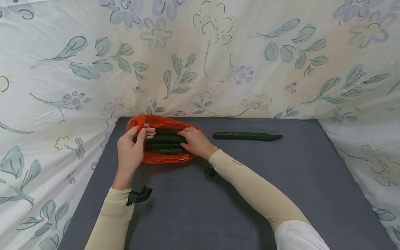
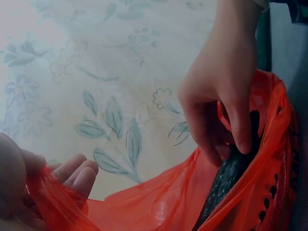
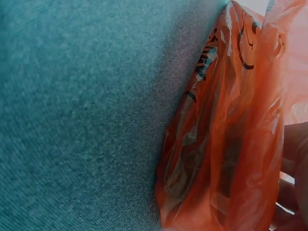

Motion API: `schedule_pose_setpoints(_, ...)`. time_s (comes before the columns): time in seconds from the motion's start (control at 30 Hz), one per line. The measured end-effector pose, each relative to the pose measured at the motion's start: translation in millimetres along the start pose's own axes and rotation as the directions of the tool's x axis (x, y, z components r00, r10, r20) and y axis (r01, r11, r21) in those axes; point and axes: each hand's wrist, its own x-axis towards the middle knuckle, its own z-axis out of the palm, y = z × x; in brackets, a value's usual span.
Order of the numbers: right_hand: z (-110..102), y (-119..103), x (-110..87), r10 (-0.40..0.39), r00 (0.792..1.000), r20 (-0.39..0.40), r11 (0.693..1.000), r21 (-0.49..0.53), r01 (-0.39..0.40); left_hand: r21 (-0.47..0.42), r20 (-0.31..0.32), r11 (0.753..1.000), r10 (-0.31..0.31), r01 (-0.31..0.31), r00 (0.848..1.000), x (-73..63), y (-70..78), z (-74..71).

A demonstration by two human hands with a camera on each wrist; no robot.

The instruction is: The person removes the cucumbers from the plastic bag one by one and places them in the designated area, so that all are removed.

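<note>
A red plastic bag (image 1: 168,160) lies on its side at the back left of the dark table, its mouth spread wide. Several dark green cucumbers (image 1: 165,139) lie side by side within it. My left hand (image 1: 130,149) pinches the left edge of the bag's mouth; in the left wrist view the thin plastic (image 2: 60,202) bunches between thumb and fingers. Reaching in from the right, my right hand (image 1: 197,143) grips the right end of a cucumber (image 2: 222,180) with thumb and fingers. In the right wrist view, the bag's side (image 3: 226,125) hides most of that hand (image 3: 296,168).
One more cucumber (image 1: 247,136) lies crosswise on the table (image 1: 237,194), right of the bag. A floral curtain (image 1: 218,69) hangs behind the table's back edge and along both sides. Black straps (image 1: 139,195) sit at the wrists.
</note>
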Motion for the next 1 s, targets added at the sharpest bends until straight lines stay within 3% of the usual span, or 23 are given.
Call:
schedule_pose_setpoints(0.23,3,-4,6.8,-0.010,1.000,0.020,0.998,-0.066,0.011,0.019,-0.004,1.000,-0.009,0.009,1.000,0.0,0.6,-0.5)
schedule_pose_setpoints(0.53,8,-11,9.6,0.037,0.999,0.029,0.990,-0.134,-0.033,0.002,-0.002,1.000,-0.003,0.003,1.000,-0.2,-1.3,-0.5)
schedule_pose_setpoints(1.0,11,-23,10.1,0.030,1.000,0.002,0.942,-0.335,-0.027,-0.004,-0.003,1.000,0.002,-0.002,1.000,0.3,-2.9,-1.4)
